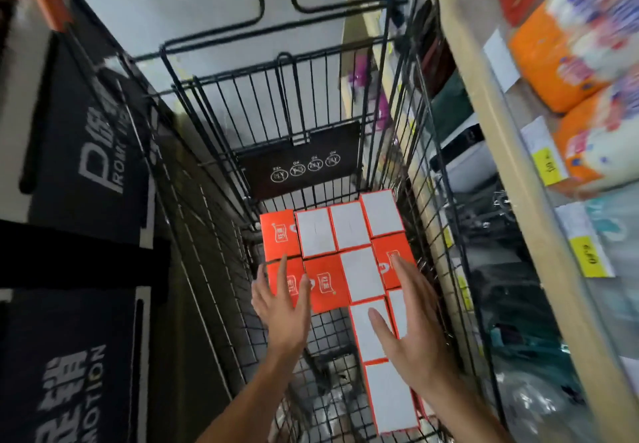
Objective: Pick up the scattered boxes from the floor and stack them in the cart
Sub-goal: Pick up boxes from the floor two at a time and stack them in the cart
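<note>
Several flat orange and white boxes lie side by side on the floor of the black wire cart, filling its far and right part. My left hand is spread with straight fingers over the orange boxes at the left. My right hand is spread over the white boxes at the right. Neither hand holds anything. Whether the fingers touch the boxes cannot be told.
A black promotion stand with white lettering runs along the cart's left side. Wooden shelves with orange packs and yellow price tags stand close on the right. The cart's near left floor shows bare mesh.
</note>
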`<state>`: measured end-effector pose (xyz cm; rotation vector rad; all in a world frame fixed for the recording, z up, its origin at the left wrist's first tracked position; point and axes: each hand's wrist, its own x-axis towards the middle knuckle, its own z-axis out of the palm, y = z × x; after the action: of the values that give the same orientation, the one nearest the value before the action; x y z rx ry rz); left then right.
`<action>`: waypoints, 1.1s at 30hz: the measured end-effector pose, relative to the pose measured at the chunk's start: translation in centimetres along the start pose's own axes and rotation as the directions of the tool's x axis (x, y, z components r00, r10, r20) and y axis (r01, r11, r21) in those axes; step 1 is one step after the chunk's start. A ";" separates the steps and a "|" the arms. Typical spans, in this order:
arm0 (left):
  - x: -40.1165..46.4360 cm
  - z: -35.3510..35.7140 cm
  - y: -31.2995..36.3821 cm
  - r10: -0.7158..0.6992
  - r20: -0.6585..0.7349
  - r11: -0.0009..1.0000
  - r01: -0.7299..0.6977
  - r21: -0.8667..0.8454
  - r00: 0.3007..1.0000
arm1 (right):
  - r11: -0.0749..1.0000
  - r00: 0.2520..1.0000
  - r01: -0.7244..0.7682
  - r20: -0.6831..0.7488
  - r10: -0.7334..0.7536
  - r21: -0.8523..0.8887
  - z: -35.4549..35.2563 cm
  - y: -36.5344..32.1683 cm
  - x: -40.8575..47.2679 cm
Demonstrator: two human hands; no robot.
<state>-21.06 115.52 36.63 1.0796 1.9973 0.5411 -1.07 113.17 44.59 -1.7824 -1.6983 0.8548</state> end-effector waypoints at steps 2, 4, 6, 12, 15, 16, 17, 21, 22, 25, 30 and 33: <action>-0.6 -3.4 2.9 0.112 0.085 0.993 -0.115 0.028 0.990 | 1.000 0.998 0.001 0.057 0.000 -0.012 -1.2 -1.4 1.0; -1.1 -7.0 5.9 0.182 0.149 0.979 -0.194 0.069 0.972 | 1.000 0.995 0.006 0.098 -0.004 -0.019 -3.1 -3.3 2.0; -1.4 -10.7 9.0 0.273 0.176 0.948 -0.295 0.119 0.946 | 1.000 0.993 0.024 0.117 -0.023 -0.014 -5.3 -5.8 2.8; -3.7 -21.1 17.7 0.555 0.291 0.756 -0.618 0.215 0.780 | 0.994 0.988 0.072 0.142 -0.060 -0.086 -11.9 -12.6 3.2; -4.2 -24.6 20.2 0.635 0.371 0.623 -0.733 0.273 0.677 | 0.985 0.989 0.088 0.127 -0.069 -0.145 -14.5 -15.8 2.2; -4.5 -25.5 21.0 0.669 0.392 0.563 -0.775 0.287 0.631 | 0.979 0.991 0.097 0.112 -0.078 -0.176 -15.4 -16.9 1.8; -4.8 -26.4 21.9 0.703 0.408 0.501 -0.812 0.298 0.583 | 0.973 0.992 0.104 0.090 -0.087 -0.205 -16.2 -17.8 1.3; -7.8 -29.9 25.3 0.677 0.563 0.362 -0.880 0.306 0.474 | 0.956 0.998 0.057 0.016 -0.055 -0.287 -18.6 -21.3 -1.5; -8.4 -30.5 25.9 0.673 0.587 0.338 -0.892 0.299 0.451 | 0.953 0.999 0.039 -0.014 -0.045 -0.301 -19.1 -22.1 -2.5; -9.8 -31.7 26.9 0.696 0.628 0.241 -0.937 0.251 0.347 | 0.933 0.995 -0.004 -0.091 -0.030 -0.360 -20.5 -24.1 -5.8; -12.6 -31.4 28.2 0.740 0.656 0.074 -0.988 0.138 0.147 | 0.895 0.974 -0.118 -0.228 0.019 -0.430 -22.9 -26.3 -12.5; -15.7 -30.1 29.3 0.719 0.694 -0.017 -0.998 0.053 0.025 | 0.868 0.956 -0.218 -0.276 0.099 -0.446 -24.3 -27.4 -17.7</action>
<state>-25.27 118.34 81.21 2.6913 0.5709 0.1927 -1.20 98.61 82.56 -2.2692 -1.7072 0.2635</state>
